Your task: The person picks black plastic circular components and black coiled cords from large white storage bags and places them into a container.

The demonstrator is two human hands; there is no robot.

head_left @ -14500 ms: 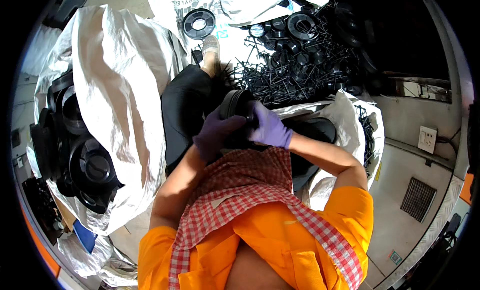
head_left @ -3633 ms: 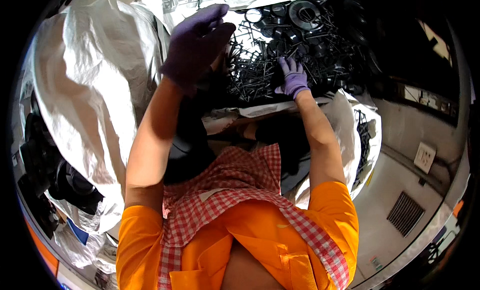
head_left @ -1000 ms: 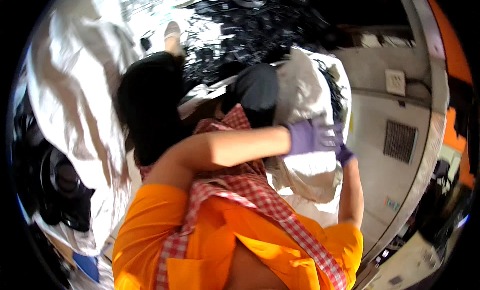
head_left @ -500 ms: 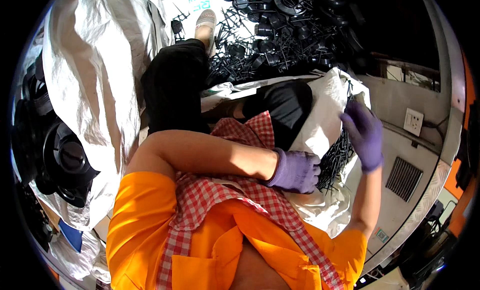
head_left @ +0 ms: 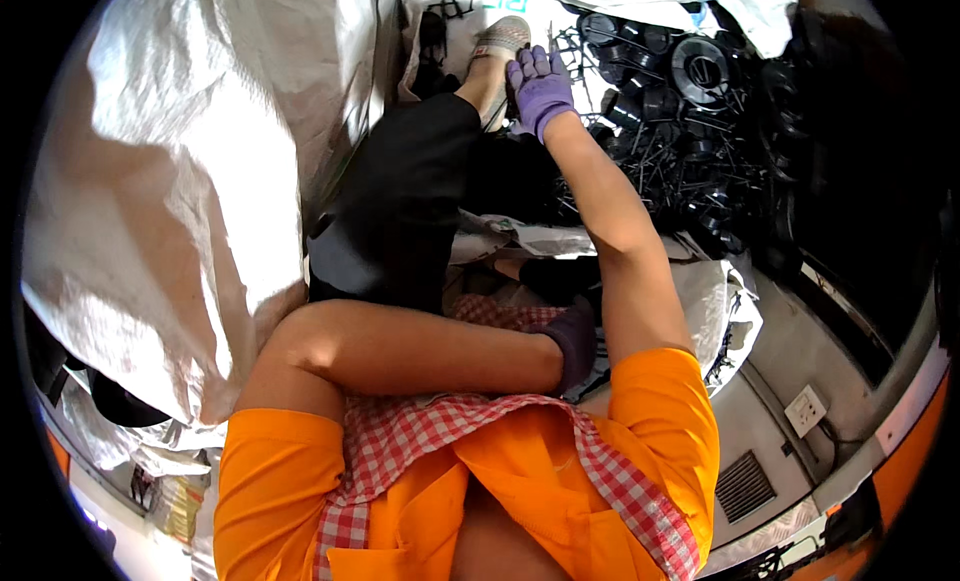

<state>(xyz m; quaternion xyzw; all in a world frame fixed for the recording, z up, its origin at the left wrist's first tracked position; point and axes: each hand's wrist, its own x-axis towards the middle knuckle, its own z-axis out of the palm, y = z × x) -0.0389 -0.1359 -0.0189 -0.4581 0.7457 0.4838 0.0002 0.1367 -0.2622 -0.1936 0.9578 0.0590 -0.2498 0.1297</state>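
My right hand (head_left: 540,89), in a purple glove, reaches far forward with its fingers stretched out. It is beside my shoe (head_left: 503,41), at the left edge of a pile of thin black plastic sticks and round pieces (head_left: 690,141). Nothing shows in its grasp. My left hand (head_left: 573,349), also gloved in purple, lies across my lap in shadow. Its fingers are hidden from view, near the white sack (head_left: 705,296) that my right arm partly covers. Black sticks show at that sack's far edge.
A large white woven sack (head_left: 200,181) rises along my left. Black round flanged parts (head_left: 700,73) lie among the sticks ahead. On the right stands a grey metal panel with a power socket (head_left: 806,411) and a vent grille (head_left: 745,488).
My right hand has gone from the sack at my right to the pile ahead, near my shoe. My left hand has shifted slightly left, and the view has moved.
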